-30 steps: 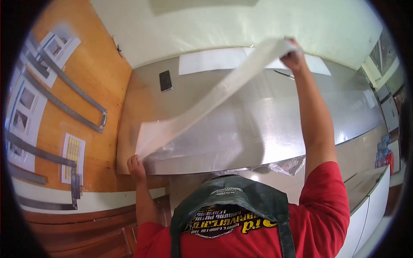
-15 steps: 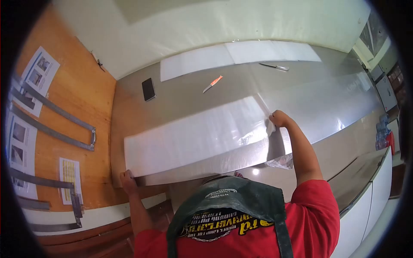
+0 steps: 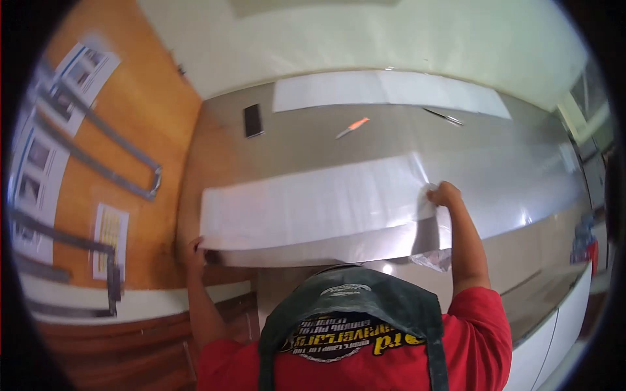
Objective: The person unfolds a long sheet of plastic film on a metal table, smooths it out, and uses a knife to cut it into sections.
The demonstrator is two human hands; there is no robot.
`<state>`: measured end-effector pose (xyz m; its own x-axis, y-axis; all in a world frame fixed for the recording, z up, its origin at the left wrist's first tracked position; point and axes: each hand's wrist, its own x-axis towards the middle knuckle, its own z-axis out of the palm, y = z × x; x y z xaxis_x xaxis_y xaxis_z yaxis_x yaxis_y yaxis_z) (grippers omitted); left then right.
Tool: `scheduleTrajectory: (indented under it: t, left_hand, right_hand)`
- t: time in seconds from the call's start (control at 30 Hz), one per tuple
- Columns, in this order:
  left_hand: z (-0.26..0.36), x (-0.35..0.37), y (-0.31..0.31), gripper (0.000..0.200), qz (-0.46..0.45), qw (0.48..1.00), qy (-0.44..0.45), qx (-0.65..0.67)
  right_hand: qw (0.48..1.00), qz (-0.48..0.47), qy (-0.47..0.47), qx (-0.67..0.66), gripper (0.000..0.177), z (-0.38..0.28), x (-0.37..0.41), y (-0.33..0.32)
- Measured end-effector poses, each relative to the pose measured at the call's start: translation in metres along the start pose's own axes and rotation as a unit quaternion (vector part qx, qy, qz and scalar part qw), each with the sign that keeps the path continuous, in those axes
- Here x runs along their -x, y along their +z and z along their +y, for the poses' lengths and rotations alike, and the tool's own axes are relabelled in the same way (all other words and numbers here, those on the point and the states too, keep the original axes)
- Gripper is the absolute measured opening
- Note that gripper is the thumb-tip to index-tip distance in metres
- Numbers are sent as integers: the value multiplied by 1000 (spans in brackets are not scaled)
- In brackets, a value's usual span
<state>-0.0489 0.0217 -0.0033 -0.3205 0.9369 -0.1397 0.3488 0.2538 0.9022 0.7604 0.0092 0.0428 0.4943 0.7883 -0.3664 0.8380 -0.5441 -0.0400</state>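
Note:
A long white translucent plastic sheet (image 3: 313, 205) lies across the metal-topped table in front of me. My right hand (image 3: 447, 194) is closed around its bunched right end, just above the tabletop. At the near left corner, my left hand (image 3: 197, 251) pinches the sheet by the table's front edge; its fingers are partly hidden. Beyond the sheet lie a knife with an orange handle (image 3: 353, 128), a dark phone (image 3: 253, 121) and a slim metal tool (image 3: 445, 116).
More white sheeting (image 3: 385, 90) lies along the back of the metal table (image 3: 515, 169), against the wall. Clear crumpled plastic (image 3: 433, 260) hangs at the front edge. A wooden panel (image 3: 153, 124) with metal brackets (image 3: 134, 186) stands at left; bottles (image 3: 582, 240) are at far right.
My view has turned, so the table and the things on it appear farther right. Both hands keep hold of the sheet's ends, and the sheet looks flatter and less shiny near the right end.

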Motion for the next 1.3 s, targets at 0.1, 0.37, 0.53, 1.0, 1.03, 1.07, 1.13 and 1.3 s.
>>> scheduleTrajectory:
  t: [0.1,0.37,0.53,1.0,1.03,1.07,1.13,1.3]
  left_hand:
    - [-2,-3,-2,24,-30,994,-16,104]
    - [54,9,60,20,255,957,138,-22]
    - [143,71,124,17,252,921,287,-75]
    - [146,101,184,20,248,931,262,58]
    - [144,98,186,17,257,938,187,137]
    - [143,96,189,16,261,935,109,213]
    - [145,96,200,16,225,935,92,259]
    - [175,105,239,22,187,921,75,333]
  right_hand:
    - [1000,-23,7,4,47,-1,-3,2]
    - [981,136,-137,9,52,-116,23,-16]
    - [860,-128,-423,-255,60,-316,125,-20]
    - [776,44,-627,-56,36,-459,212,-61]
    - [755,63,-649,-67,35,-469,223,-76]
    - [741,63,-665,-72,35,-482,232,-87]
    - [714,79,-689,-97,36,-504,259,-112]
    - [643,131,-741,-140,42,-538,328,-191]
